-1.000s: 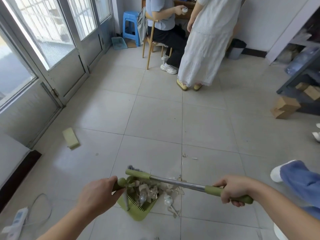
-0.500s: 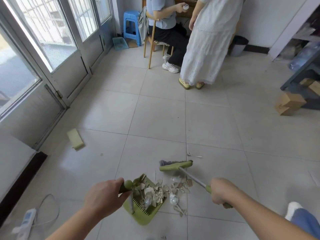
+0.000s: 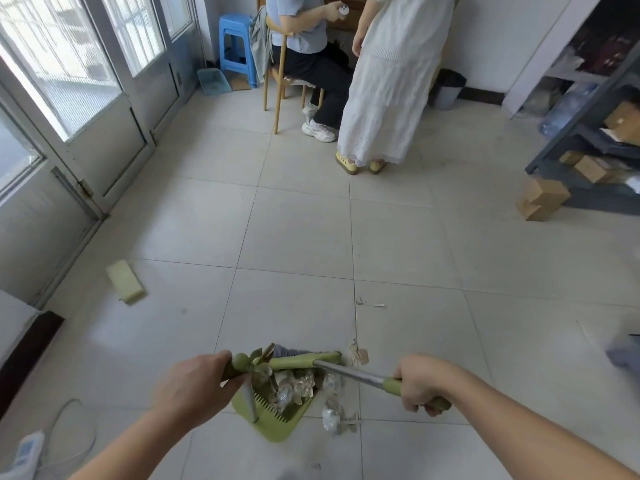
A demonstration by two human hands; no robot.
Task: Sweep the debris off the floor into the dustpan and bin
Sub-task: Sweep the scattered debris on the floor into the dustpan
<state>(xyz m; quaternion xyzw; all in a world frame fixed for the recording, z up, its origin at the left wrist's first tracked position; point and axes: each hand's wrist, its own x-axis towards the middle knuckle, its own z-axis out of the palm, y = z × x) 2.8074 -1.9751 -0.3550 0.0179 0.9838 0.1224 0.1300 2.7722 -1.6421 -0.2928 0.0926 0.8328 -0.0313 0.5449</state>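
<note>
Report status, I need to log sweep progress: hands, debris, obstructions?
Left hand grips dustpan handle; right hand grips broom. Debris partly in pan; shards beside it. Nothing blocking.

Tiled room with bystanders and clutter

A seated person and a standing person in a white skirt occupy the top centre; a blue plastic stool stands upper left, brown cardboard boxes right, a yellow sponge block left.
</note>
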